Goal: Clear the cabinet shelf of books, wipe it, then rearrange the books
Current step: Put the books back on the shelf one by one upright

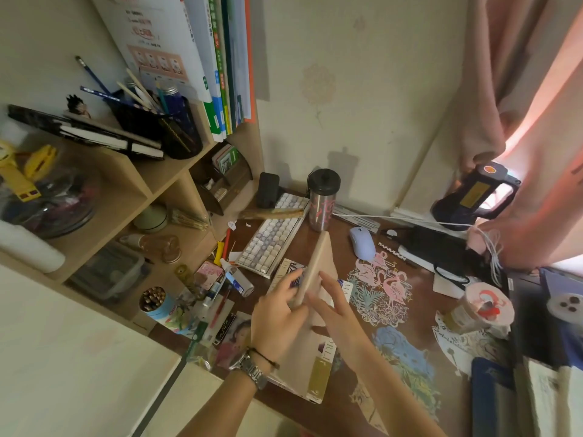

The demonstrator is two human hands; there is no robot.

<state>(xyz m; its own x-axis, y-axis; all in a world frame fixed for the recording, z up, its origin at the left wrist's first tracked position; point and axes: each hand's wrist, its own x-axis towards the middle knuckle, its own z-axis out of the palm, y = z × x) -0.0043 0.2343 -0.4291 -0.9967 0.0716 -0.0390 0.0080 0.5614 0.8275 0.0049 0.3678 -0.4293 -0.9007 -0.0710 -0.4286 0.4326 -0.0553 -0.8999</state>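
— What sort of room is it?

— A cramped corner: a dark reddish-brown desk [318,238] against a pale wall with faint flower prints, a pink curtain [533,89] at two o'clock, and a light wooden cabinet [126,197] of open compartments filling the nine o'clock side.

— And the book in question?

— A thin, beige, matte-covered book [318,263] stands on edge near the middle of the view, tilted so its far corner points toward twelve o'clock. The left hand [277,320] grips its near edge from the seven o'clock side, fingers curled round it. The right hand [334,307] lies against its cover at five o'clock with fingers straight and spread, pressing rather than curling. So the book sits between the two palms.

— Anything beneath it?

— Another book [312,364], flat on the desk, beige with a gold strip along its spine and dark lettering. The left wrist carries a metal watch [252,370] and a thin dark cord.

— What remains on the cabinet?

— At eleven o'clock, a row of tall, glossy softcover books [202,58] leans on the top shelf, spines white, green, blue and orange. Beside them a black mesh pen cup [164,127] bristles with pencils.

— And the desk itself?

— A cream keyboard [271,238] with rounded keys at twelve o'clock, a steel tumbler [321,200] with a black lid just behind it, a smooth white mouse [362,244] at one o'clock, and lacy paper cut-outs of pink flamingos [385,279] at three o'clock.
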